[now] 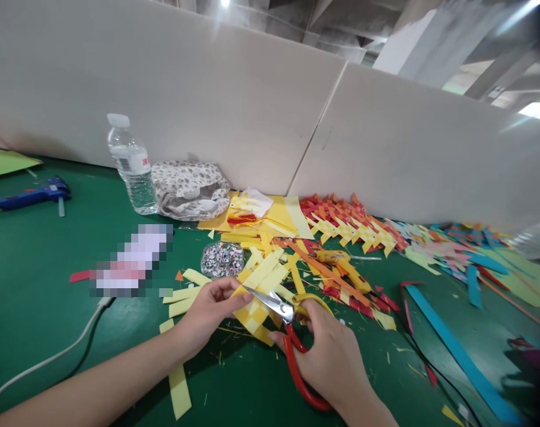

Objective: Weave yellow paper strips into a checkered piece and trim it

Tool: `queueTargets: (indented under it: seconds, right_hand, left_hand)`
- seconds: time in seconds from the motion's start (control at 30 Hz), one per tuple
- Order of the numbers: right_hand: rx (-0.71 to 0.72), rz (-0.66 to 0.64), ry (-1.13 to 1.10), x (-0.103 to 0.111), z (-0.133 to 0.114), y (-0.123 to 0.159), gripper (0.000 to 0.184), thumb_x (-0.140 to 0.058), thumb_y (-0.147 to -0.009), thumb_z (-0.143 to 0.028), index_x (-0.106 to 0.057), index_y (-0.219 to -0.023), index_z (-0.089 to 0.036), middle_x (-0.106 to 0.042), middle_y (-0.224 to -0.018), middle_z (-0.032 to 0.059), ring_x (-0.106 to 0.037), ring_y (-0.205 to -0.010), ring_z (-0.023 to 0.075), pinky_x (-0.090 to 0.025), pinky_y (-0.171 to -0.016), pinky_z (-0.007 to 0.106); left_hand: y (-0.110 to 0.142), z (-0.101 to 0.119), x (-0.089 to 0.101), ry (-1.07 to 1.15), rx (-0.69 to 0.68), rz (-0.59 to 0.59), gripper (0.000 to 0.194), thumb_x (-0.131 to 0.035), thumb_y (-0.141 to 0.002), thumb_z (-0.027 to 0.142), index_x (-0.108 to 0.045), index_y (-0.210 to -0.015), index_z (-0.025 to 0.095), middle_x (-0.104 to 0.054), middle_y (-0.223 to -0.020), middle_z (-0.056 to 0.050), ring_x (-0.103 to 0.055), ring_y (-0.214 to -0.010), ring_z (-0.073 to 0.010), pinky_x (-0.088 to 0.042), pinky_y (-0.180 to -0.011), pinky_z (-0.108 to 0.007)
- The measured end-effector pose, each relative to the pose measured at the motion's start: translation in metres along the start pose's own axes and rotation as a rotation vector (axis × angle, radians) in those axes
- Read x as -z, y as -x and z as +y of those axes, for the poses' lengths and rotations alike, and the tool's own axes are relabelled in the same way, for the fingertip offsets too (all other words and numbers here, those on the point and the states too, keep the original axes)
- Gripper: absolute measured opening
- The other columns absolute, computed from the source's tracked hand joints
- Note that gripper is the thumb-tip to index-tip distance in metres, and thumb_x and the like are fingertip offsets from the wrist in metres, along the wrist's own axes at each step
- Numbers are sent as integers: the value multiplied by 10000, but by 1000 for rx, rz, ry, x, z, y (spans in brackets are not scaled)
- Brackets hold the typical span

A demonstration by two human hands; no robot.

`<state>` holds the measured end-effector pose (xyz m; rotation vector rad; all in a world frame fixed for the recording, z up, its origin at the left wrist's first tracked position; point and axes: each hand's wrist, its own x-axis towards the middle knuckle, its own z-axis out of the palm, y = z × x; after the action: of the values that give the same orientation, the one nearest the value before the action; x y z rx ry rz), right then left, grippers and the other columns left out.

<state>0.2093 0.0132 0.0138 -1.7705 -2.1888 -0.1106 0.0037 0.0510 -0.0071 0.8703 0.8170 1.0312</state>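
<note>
My left hand [207, 314] pinches a woven piece of yellow paper strips [257, 296] just above the green table. My right hand [330, 356] grips red-and-yellow-handled scissors [288, 332], fingers through the loops. The blades [267, 299] are parted at the woven piece's edge, close to my left fingertips. Loose yellow strips [181, 388] lie under and around both hands.
Behind stand a water bottle [132, 163], a patterned cloth pouch [190, 190] and a bag of googly eyes [222, 259]. A blue glue gun [29, 196] lies far left, a yellow one [341, 264] at centre. Woven paper fish [354, 222], coloured strips [457, 350] and cords spread right.
</note>
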Motion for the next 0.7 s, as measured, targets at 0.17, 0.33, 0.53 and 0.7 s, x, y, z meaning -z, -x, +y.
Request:
queueTargets:
  seconds: [0.17,0.33,0.53,0.7]
  right_hand:
    - [-8,-67,-22,1,1,-1,271,-590,-667,-405,-398,-748,-230,-581,-641,-5,-604,-600,202,-410,-486,267]
    - [-11,-100,-17,3,0,0,260,-582,-677,-396,-390,-741,-232,-574,-630,-6,-597,-586,204,-398,-482,270]
    - [4,-128,-29,4,-4,1,258,-575,-681,-395,-384,-738,-231,-578,-667,3,-595,-616,212,-406,-501,280]
    - [-58,-207,-104,2,-5,1,273,-582,-680,-402,-376,-738,-233,-569,-675,0,-580,-621,198,-424,-524,275]
  left_hand:
    - [-1,-1,0,-4,-27,-4,195,-717,-694,241,-549,-633,163,-582,-580,75,-472,-516,-37,-336,-484,-122]
    - [0,-2,-2,-37,-45,5,149,-739,-660,226,-604,-695,175,-648,-694,51,-546,-628,-76,-411,-586,-153]
    - [1,1,-2,-123,-18,-18,158,-726,-667,280,-683,-774,172,-712,-793,-5,-602,-704,-131,-457,-663,-208]
    - [0,1,-1,-75,7,-50,148,-734,-658,275,-682,-752,174,-722,-760,0,-619,-682,-131,-469,-655,-209]
